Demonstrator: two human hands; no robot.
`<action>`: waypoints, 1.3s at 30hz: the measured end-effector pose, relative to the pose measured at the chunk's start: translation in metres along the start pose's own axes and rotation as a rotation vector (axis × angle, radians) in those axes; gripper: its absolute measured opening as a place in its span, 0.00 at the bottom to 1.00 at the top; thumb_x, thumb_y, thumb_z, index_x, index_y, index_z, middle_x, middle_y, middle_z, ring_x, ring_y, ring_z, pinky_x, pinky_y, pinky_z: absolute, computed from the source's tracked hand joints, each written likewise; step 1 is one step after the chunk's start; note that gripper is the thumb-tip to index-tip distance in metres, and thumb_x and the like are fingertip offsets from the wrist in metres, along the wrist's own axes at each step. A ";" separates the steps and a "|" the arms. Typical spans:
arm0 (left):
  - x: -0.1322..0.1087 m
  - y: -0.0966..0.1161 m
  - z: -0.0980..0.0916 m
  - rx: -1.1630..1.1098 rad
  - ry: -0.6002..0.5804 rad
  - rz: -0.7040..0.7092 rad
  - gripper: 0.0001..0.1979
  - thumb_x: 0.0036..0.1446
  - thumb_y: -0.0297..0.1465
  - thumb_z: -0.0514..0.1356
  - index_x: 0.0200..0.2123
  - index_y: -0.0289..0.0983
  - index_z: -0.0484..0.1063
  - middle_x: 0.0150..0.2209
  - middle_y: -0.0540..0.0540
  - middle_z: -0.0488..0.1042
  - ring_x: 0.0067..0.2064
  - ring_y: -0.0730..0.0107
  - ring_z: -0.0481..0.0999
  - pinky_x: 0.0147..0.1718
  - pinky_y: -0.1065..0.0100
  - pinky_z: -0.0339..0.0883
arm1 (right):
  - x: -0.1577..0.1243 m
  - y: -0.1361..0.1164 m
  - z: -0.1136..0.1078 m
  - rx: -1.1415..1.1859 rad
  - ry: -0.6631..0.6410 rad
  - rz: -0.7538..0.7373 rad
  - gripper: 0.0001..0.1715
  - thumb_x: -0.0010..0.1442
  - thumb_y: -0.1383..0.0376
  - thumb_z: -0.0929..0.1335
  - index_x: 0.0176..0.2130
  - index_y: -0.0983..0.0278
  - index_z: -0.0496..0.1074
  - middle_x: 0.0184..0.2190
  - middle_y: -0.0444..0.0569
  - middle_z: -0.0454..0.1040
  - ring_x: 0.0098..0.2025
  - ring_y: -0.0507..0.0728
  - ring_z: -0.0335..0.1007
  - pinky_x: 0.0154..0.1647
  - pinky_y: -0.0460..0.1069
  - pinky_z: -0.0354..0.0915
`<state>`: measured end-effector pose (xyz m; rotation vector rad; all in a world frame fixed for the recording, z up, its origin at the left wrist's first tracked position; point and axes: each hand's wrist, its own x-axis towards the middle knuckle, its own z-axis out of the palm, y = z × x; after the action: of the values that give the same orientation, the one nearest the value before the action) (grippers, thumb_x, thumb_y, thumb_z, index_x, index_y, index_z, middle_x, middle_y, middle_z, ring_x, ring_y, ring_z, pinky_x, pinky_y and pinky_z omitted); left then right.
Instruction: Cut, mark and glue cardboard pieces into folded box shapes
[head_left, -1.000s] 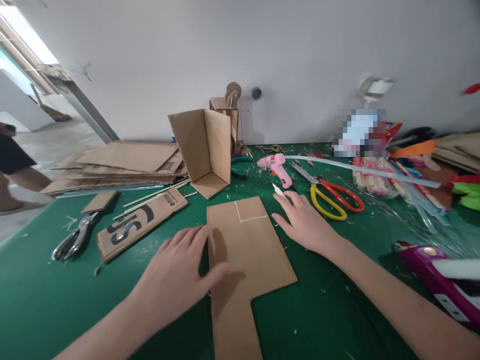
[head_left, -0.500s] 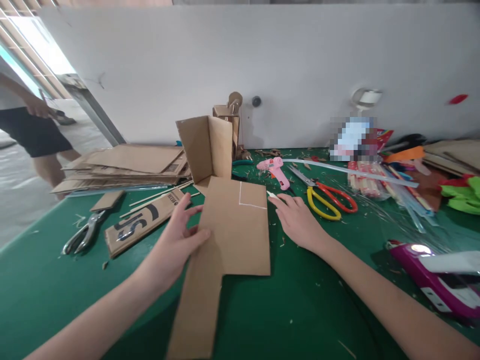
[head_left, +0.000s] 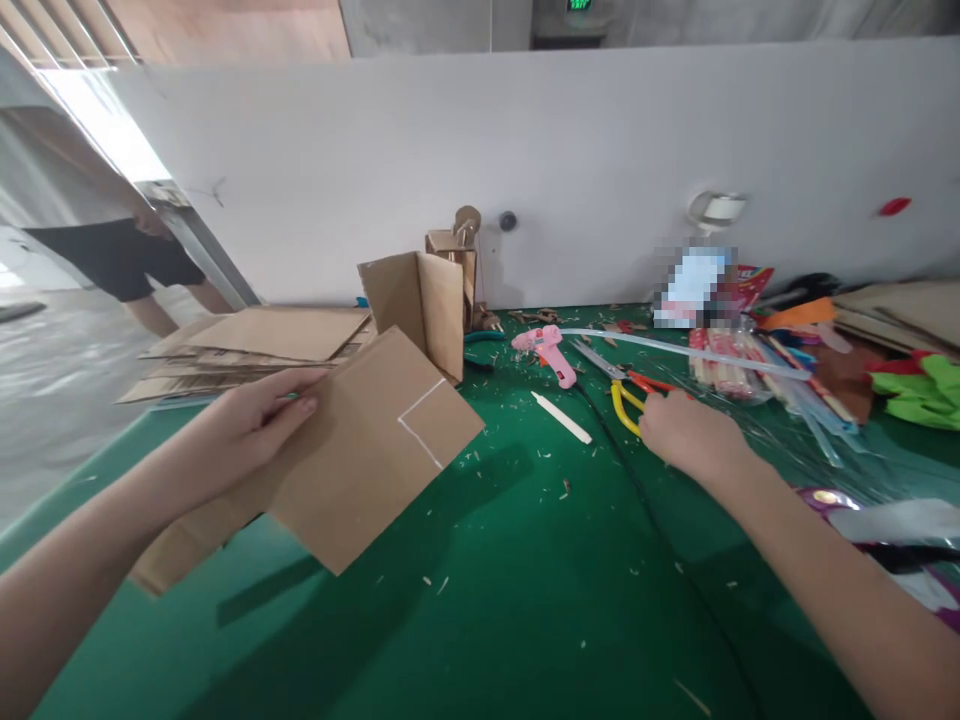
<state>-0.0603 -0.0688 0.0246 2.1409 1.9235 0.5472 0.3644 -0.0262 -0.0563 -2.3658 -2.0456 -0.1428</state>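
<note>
Swung leftward and tilted since the earlier frame, in the head view: cardboard piece (head_left: 367,450), raised above the green table (head_left: 510,580). Laid down on the tabletop: white pen (head_left: 562,418), out of the right hand (head_left: 694,435), with that hand now over at the scissors (head_left: 627,408).

Done, as far as visible: two white lines (head_left: 401,419), meeting at an angle and marking off one corner of the cardboard. Apparently not yet done: any cut along them, with the marked corner still attached.

Gripped in the left hand (head_left: 259,420) along one edge, thumb on the near face, fingers partly hidden. Curled around the red and yellow handles on the right, forearm slanting in from the lower right, blades pointing toward the pink glue gun (head_left: 551,352). Cannot tell whether lifted off the table.
</note>
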 end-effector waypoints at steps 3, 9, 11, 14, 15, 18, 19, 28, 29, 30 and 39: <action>0.009 0.017 0.002 0.062 -0.035 0.054 0.25 0.64 0.43 0.43 0.57 0.35 0.63 0.51 0.44 0.73 0.50 0.52 0.72 0.48 0.58 0.64 | 0.009 0.000 0.001 -0.083 -0.045 0.060 0.21 0.60 0.68 0.58 0.47 0.76 0.71 0.44 0.71 0.70 0.49 0.73 0.68 0.37 0.57 0.65; 0.028 0.037 -0.001 0.129 -0.076 0.191 0.26 0.66 0.40 0.36 0.58 0.37 0.62 0.51 0.44 0.71 0.50 0.55 0.70 0.46 0.58 0.62 | 0.020 0.002 -0.006 -0.077 -0.235 0.137 0.23 0.57 0.65 0.61 0.49 0.73 0.70 0.45 0.67 0.72 0.47 0.69 0.70 0.38 0.54 0.63; 0.035 0.035 0.001 0.145 -0.062 0.214 0.25 0.66 0.40 0.37 0.58 0.40 0.62 0.53 0.45 0.70 0.51 0.54 0.70 0.47 0.58 0.61 | 0.021 0.002 -0.006 -0.086 -0.248 0.118 0.22 0.55 0.65 0.63 0.46 0.73 0.71 0.44 0.67 0.72 0.45 0.69 0.72 0.35 0.54 0.63; 0.045 0.028 0.008 0.224 -0.003 0.179 0.23 0.66 0.40 0.39 0.58 0.44 0.62 0.53 0.45 0.72 0.50 0.53 0.72 0.47 0.56 0.62 | 0.019 0.002 -0.007 -0.091 -0.255 0.114 0.20 0.52 0.66 0.65 0.44 0.73 0.72 0.43 0.67 0.73 0.43 0.69 0.72 0.32 0.53 0.63; 0.048 0.025 0.010 0.253 0.017 0.164 0.22 0.65 0.40 0.40 0.58 0.46 0.62 0.53 0.45 0.72 0.50 0.52 0.73 0.46 0.56 0.63 | 0.016 0.002 -0.009 -0.090 -0.260 0.113 0.19 0.51 0.65 0.65 0.43 0.72 0.72 0.42 0.66 0.73 0.42 0.68 0.73 0.31 0.52 0.63; 0.053 0.018 0.013 0.294 0.063 0.137 0.23 0.65 0.40 0.39 0.59 0.48 0.60 0.52 0.45 0.73 0.49 0.50 0.73 0.44 0.56 0.64 | 0.001 0.003 -0.016 -0.079 -0.279 0.147 0.17 0.52 0.61 0.66 0.39 0.69 0.72 0.38 0.63 0.75 0.39 0.68 0.74 0.29 0.52 0.62; 0.054 0.016 0.013 0.289 0.070 0.131 0.23 0.65 0.40 0.40 0.59 0.47 0.60 0.52 0.44 0.73 0.49 0.50 0.73 0.44 0.56 0.64 | -0.007 0.004 -0.019 -0.076 -0.282 0.170 0.17 0.52 0.58 0.66 0.37 0.68 0.72 0.37 0.62 0.75 0.38 0.68 0.74 0.29 0.53 0.62; 0.057 0.006 0.010 0.173 0.129 0.129 0.21 0.65 0.38 0.42 0.55 0.39 0.64 0.46 0.42 0.74 0.44 0.55 0.72 0.39 0.62 0.61 | -0.083 0.024 -0.025 0.083 -0.264 0.152 0.14 0.51 0.53 0.66 0.28 0.62 0.66 0.27 0.58 0.73 0.28 0.66 0.72 0.26 0.55 0.61; 0.058 0.005 0.010 0.167 0.128 0.126 0.20 0.65 0.37 0.43 0.53 0.39 0.66 0.44 0.42 0.74 0.42 0.56 0.72 0.37 0.63 0.61 | -0.089 0.027 -0.024 0.134 -0.276 0.140 0.13 0.50 0.54 0.66 0.29 0.61 0.66 0.27 0.57 0.74 0.29 0.66 0.72 0.26 0.56 0.61; 0.059 0.004 0.009 0.166 0.127 0.124 0.19 0.65 0.37 0.43 0.50 0.38 0.67 0.41 0.43 0.74 0.40 0.58 0.72 0.36 0.64 0.60 | -0.094 0.028 -0.021 0.211 -0.296 0.113 0.13 0.49 0.54 0.66 0.30 0.61 0.66 0.28 0.56 0.74 0.30 0.66 0.72 0.27 0.56 0.61; 0.070 -0.009 0.003 0.096 0.205 0.153 0.16 0.62 0.35 0.47 0.44 0.35 0.70 0.36 0.45 0.74 0.37 0.62 0.71 0.34 0.67 0.59 | -0.091 -0.025 -0.008 1.020 -0.560 -0.280 0.21 0.55 0.48 0.66 0.29 0.61 0.57 0.23 0.40 0.59 0.23 0.49 0.56 0.24 0.47 0.57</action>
<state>-0.0614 0.0018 0.0275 2.3908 1.9327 0.7444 0.3262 -0.1126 -0.0561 -1.5405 -1.8631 1.3342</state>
